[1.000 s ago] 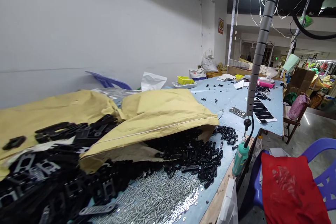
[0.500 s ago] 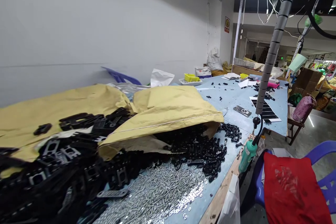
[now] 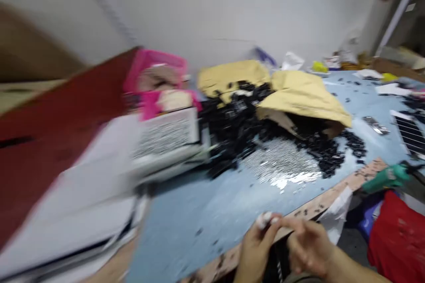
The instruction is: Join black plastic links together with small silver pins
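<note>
My left hand and my right hand meet at the table's front edge, low in the view. White material, perhaps tape or finger covers, shows at the left fingertips. The right fingers reach across and touch the left fingertips in a pinch. Motion blur hides whether anything small is between them. Beyond my hands lies a spread of silver screws and washers. Behind it are black plastic parts in a heap, and more small black parts spill from a yellow sack.
A white tray of small metal pieces stands at the left, near a pink basket. Blurred white sheets or boxes lie front left. At the right are a green power screwdriver, a phone and a red cloth.
My view has swung left and down. Both hands, the pink basket and the white tray have come into view; the parts heap now appears farther right.
</note>
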`<act>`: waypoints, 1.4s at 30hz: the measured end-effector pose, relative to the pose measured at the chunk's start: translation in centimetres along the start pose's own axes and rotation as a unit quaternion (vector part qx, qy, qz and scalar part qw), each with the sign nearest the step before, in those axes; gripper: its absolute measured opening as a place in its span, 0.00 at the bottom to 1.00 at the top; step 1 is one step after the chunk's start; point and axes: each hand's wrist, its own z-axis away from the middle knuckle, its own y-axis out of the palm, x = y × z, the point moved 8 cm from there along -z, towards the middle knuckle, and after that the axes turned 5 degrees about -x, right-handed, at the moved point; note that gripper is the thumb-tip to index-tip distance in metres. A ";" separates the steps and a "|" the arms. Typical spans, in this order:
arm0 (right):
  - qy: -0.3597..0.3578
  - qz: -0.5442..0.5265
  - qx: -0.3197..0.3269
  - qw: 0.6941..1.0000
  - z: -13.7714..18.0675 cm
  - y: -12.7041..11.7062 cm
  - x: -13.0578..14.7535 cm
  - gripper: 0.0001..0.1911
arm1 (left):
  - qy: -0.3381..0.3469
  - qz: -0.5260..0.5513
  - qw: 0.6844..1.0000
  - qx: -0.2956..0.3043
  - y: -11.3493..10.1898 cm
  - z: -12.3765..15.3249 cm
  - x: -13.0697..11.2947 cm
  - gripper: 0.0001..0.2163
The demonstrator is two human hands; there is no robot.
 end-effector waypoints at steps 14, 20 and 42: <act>-0.056 0.300 -0.282 0.910 1.8 -9.7 3.7 0.34 | 0.112 -0.416 0.886 -0.169 -12.0 -13.7 3.4 0.28; -0.078 0.326 -0.311 0.889 1.6 -11.0 5.6 0.34 | 0.073 -0.545 0.826 -0.127 -11.7 -20.1 5.1 0.35; -0.282 0.851 -0.299 0.328 -14.8 -13.4 27.3 0.06 | 0.011 -0.401 0.916 -0.024 -7.2 -18.3 0.8 0.12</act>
